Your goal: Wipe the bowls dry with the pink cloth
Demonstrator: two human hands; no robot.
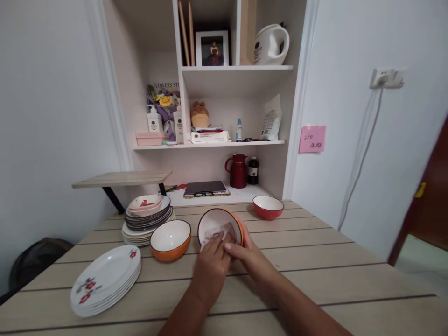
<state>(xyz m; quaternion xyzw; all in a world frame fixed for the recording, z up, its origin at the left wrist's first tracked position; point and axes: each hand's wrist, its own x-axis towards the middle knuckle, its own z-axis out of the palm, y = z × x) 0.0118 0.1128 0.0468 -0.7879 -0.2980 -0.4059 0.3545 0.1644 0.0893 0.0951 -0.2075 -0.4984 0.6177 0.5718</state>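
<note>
An orange bowl (217,219) with a white inside and dark rim is tilted toward me above the table. My right hand (251,254) grips its right side, thumb over the near rim and fingers round the outside. Inside the bowl, my left hand (213,262) presses a pale, crumpled cloth (210,233) against the wall; its fingertips are partly hidden. Just to the left, another orange bowl (170,237) stands upright. A red bowl (268,208) sits farther back on the right.
White oval plates with red flowers (108,270) are stacked at the front left of the slatted table (315,280). Behind them stands a taller stack of plates and dishes (149,214). A small raised shelf (121,178), laptop (206,187) and red jug (238,171) are at the back.
</note>
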